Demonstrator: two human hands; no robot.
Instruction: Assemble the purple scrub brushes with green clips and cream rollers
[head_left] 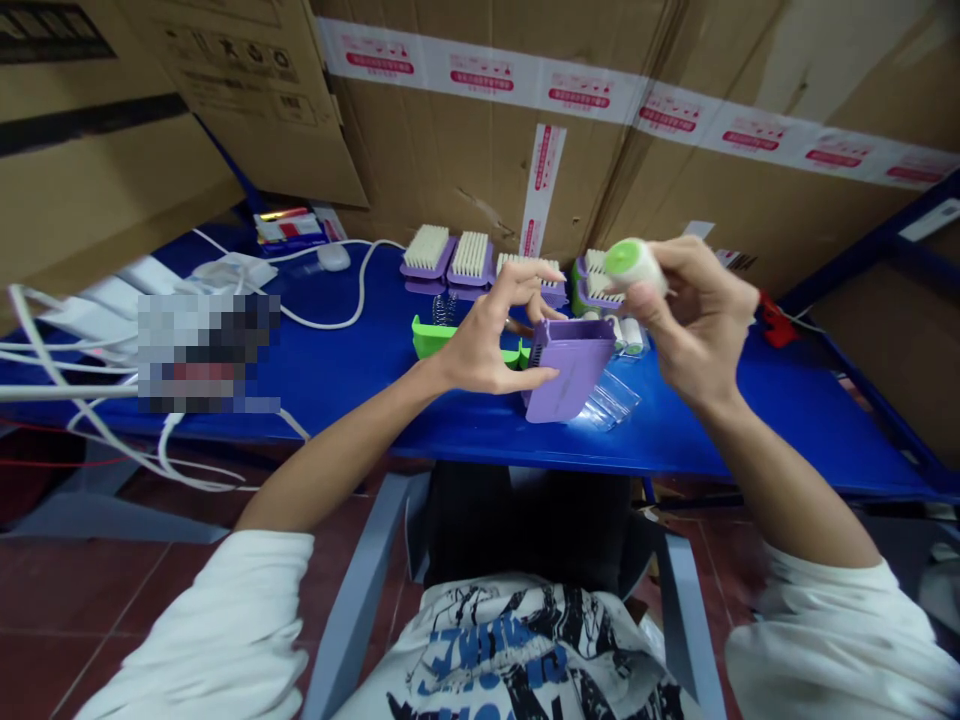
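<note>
My left hand (502,335) is closed around the side of a purple plastic case (571,375), tilted, with an opening along its top end. Raised to the right of it, my right hand (694,310) pinches a small white cylinder with a light green end (634,265). Behind my left hand lies a bright green plastic piece (435,340), partly covered by the fingers. Dark coil springs (445,309) stand just beyond that piece. Below the purple case, a clear plastic bag (611,402) rests on the blue table (465,430).
Purple brush heads with cream bristles (426,250) line the back, against a large cardboard box (465,140). More small white cylinders (631,335) lie behind the case. White cables (360,300) and power strips fill the left. A red object (778,320) sits at right.
</note>
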